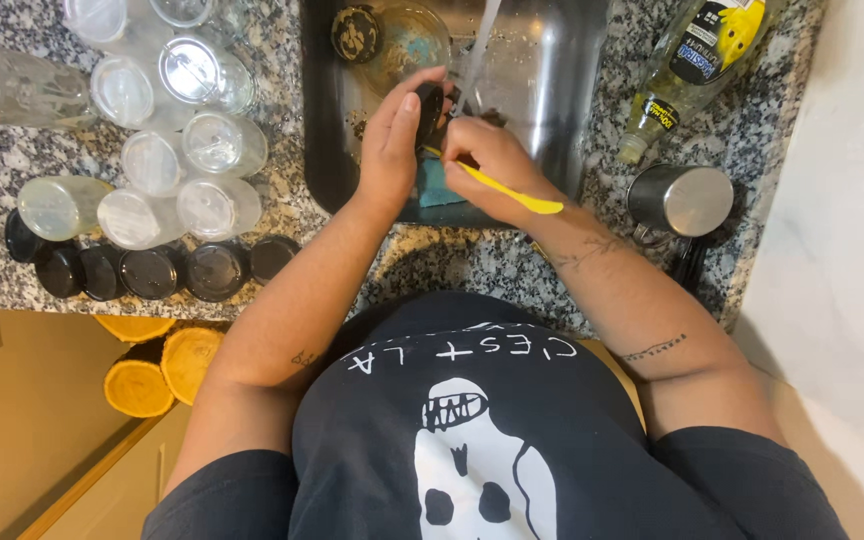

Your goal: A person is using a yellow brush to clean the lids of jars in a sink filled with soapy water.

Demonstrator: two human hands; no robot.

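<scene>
Left hand point(395, 150) is curled around a small dark lid point(430, 108), fingers closed on its edge, holding it over the steel sink point(552, 70) just beside the thin stream of running water point(482, 40). Right hand point(487, 160) is pinched shut on a yellow-handled brush point(512, 192), its working end hidden behind the lid. A good scrub here would likely want the lid tilted toward the stream and the brush driven around the inner rim, with the left grip kept firm because the lid looks wet and slick.

Speckled granite counter point(12, 270) on the far left: clear glass jars point(172, 150) lying clustered, a row of black lids point(152, 272) along the front edge. Right of the sink, a dish soap bottle point(687, 65) on its side, then a steel cup point(680, 200). Pale cabinetry below left.
</scene>
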